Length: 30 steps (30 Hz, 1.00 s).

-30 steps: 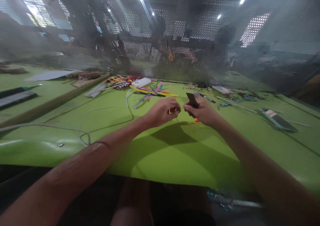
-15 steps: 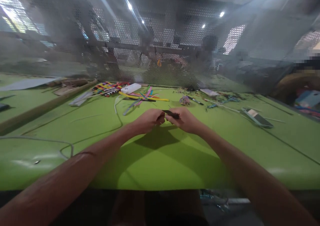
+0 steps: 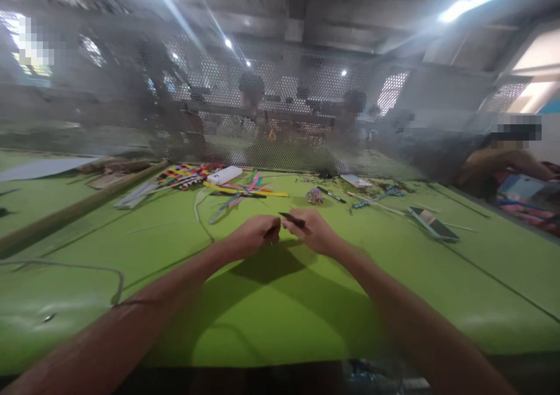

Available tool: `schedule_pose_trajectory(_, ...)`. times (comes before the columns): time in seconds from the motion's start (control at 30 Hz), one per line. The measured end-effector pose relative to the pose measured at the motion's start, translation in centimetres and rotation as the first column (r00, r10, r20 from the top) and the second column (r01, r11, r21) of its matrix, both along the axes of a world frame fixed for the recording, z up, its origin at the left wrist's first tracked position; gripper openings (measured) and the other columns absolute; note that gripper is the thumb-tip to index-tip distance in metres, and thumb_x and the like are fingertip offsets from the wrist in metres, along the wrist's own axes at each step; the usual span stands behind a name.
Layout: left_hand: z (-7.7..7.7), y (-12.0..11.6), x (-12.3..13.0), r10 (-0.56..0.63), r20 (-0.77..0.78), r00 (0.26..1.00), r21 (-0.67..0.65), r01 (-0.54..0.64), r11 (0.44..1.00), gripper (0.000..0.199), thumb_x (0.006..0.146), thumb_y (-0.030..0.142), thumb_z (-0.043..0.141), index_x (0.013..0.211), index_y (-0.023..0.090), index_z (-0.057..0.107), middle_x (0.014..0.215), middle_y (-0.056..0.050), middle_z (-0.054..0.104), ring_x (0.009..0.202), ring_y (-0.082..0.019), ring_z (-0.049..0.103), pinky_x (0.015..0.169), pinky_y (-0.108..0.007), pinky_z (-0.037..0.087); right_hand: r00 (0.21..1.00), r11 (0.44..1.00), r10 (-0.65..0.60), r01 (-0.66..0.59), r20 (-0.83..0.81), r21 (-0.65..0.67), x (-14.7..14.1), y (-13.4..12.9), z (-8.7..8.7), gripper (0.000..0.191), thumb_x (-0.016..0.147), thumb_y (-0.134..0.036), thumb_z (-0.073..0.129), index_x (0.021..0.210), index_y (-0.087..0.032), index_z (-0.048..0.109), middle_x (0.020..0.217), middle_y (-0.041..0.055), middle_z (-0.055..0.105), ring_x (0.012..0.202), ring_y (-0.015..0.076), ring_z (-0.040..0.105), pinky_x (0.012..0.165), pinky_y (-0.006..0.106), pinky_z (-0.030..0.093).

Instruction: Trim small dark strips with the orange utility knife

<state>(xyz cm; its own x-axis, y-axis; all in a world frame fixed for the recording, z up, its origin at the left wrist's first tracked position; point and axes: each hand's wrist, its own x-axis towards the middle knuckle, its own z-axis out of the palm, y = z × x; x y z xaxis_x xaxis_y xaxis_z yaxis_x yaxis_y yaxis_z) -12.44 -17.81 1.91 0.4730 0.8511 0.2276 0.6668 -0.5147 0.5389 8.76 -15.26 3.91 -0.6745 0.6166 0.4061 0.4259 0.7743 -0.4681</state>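
While the right hand (image 3: 312, 231) grips a dark blade (image 3: 292, 219), the left hand (image 3: 258, 234) is curled nearly closed beside it; whether it holds anything, I cannot tell.

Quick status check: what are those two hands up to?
Right hand gripping dark flat piece. Left hand curled close by, contents unclear. Colored strips beyond, not between them.
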Motion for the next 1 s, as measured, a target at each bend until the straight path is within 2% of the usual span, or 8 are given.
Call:
schedule_pose_trajectory(0.1,-0.3,0.1,0.2,0.075,-0.124,0.989,-0.047,-0.081,0.996,0.012,0.083,0.014,0.052,0.081,0.018,0.062,0.073,-0.002,0.064,0.066,-0.017,0.052,0.061,-0.027,0.031,0.997,0.999,0.037,-0.037,0.066,0.003,-0.2,-0.6,-0.5,0.025,0.1,-0.018,0.06,0.075,-0.016,0.062,0.071,0.0011,0.06,0.062,0.0124,0.048,0.064,0.025,0.035)
schedule_pose_trajectory(0.3,-1.1,0.2,0.4,0.071,-0.293,0.954,-0.008,-0.077,0.997,0.016,0.086,0.015,0.055,0.084,0.018,0.07,0.085,-0.008,0.075,0.077,-0.022,0.064,0.067,-0.028,0.039,0.995,0.995,0.098,-0.099,0.023,0.023,0.0,-1.1,-1.4,0.017,0.096,-0.018,0.06,0.082,-0.017,0.068,0.078,0.004,0.069,0.068,0.0156,0.056,0.066,0.026,0.04)
schedule_pose_trajectory(0.53,-2.9,-0.1,0.2,-0.002,-0.314,0.949,-0.05,-0.015,0.999,0.018,0.09,0.021,0.057,0.084,0.017,0.073,0.088,-0.012,0.079,0.076,-0.023,0.068,0.07,-0.031,0.044,0.992,0.991,0.121,-0.122,0.019,0.056,-0.3,-2.2,-3.1,0.014,0.09,-0.015,0.061,0.078,-0.02,0.067,0.076,0.0035,0.07,0.064,0.016,0.055,0.061,0.027,0.038)
schedule_pose_trajectory(0.63,-2.8,-0.7,0.2,-0.029,-0.281,0.959,-0.094,0.002,0.996,0.018,0.089,0.018,0.056,0.088,0.018,0.074,0.091,-0.011,0.079,0.079,-0.024,0.069,0.072,-0.032,0.044,0.988,0.987,0.152,-0.151,-0.014,0.057,-0.1,-2.7,-2.9,0.016,0.095,-0.02,0.061,0.082,-0.02,0.07,0.078,0.0035,0.071,0.064,0.0155,0.056,0.06,0.027,0.037)
schedule_pose_trajectory(0.77,-2.2,-1.3,0.0,0.024,-0.281,0.959,-0.101,-0.054,0.993,0.016,0.085,0.015,0.055,0.08,0.019,0.07,0.084,-0.008,0.076,0.077,-0.023,0.065,0.069,-0.032,0.039,0.979,0.981,0.192,-0.193,-0.067,-0.003,0.5,-2.9,-1.8,0.022,0.1,-0.029,0.06,0.085,-0.019,0.073,0.077,0.003,0.072,0.064,0.0144,0.059,0.062,0.027,0.041)
schedule_pose_trajectory(0.9,-1.9,-1.3,0.1,0.051,-0.297,0.954,-0.065,-0.074,0.995,0.025,0.094,0.022,0.049,0.074,0.019,0.064,0.076,-0.008,0.071,0.068,-0.021,0.058,0.064,-0.032,0.034,0.996,0.986,0.087,-0.084,0.014,-0.144,1.5,-2.4,-0.3,0.024,0.099,-0.029,0.06,0.085,-0.019,0.076,0.08,0.0053,0.073,0.068,0.0169,0.062,0.065,0.029,0.045)
schedule_pose_trajectory(0.97,-1.8,-1.2,0.2,0.061,-0.264,0.963,-0.051,-0.077,0.996,0.038,0.102,0.03,0.043,0.07,0.02,0.06,0.07,-0.007,0.066,0.061,-0.018,0.052,0.062,-0.032,0.032,0.994,0.957,-0.053,0.077,0.092,-0.281,2.2,-1.6,0.6,0.019,0.096,-0.029,0.064,0.101,-0.018,0.078,0.09,0.0075,0.076,0.075,0.02,0.066,0.071,0.032,0.05)
schedule_pose_trajectory(1.0,-1.7,-1.1,0.2,0.079,-0.247,0.966,-0.042,-0.092,0.995,0.043,0.104,0.034,0.039,0.068,0.02,0.058,0.067,-0.006,0.063,0.058,-0.017,0.049,0.061,-0.032,0.03,0.982,0.926,-0.133,0.172,0.137,-0.335,2.7,-1.1,1.0,0.024,0.094,-0.03,0.067,0.113,-0.017,0.077,0.098,0.009,0.077,0.08,0.022,0.068,0.074,0.034,0.052)
